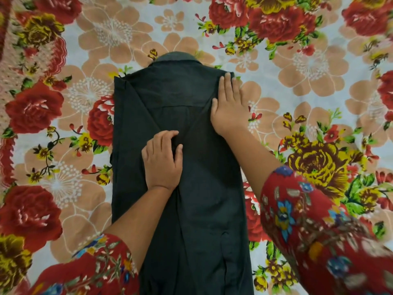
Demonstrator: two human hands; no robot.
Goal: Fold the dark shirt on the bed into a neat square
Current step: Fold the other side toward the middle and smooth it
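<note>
The dark shirt [200, 188] lies face down on the bed as a long narrow strip, collar at the far end, both sides folded in over the back. My left hand [162, 158] rests on the middle of the shirt, fingers curled and pinching a bit of the folded cloth. My right hand [228, 105] lies flat with fingers together on the far right shoulder of the shirt, pressing the folded edge down.
The bed is covered by a floral sheet [63, 124] with red, yellow and peach flowers, spread on all sides of the shirt. My red patterned sleeves show at the lower left and lower right.
</note>
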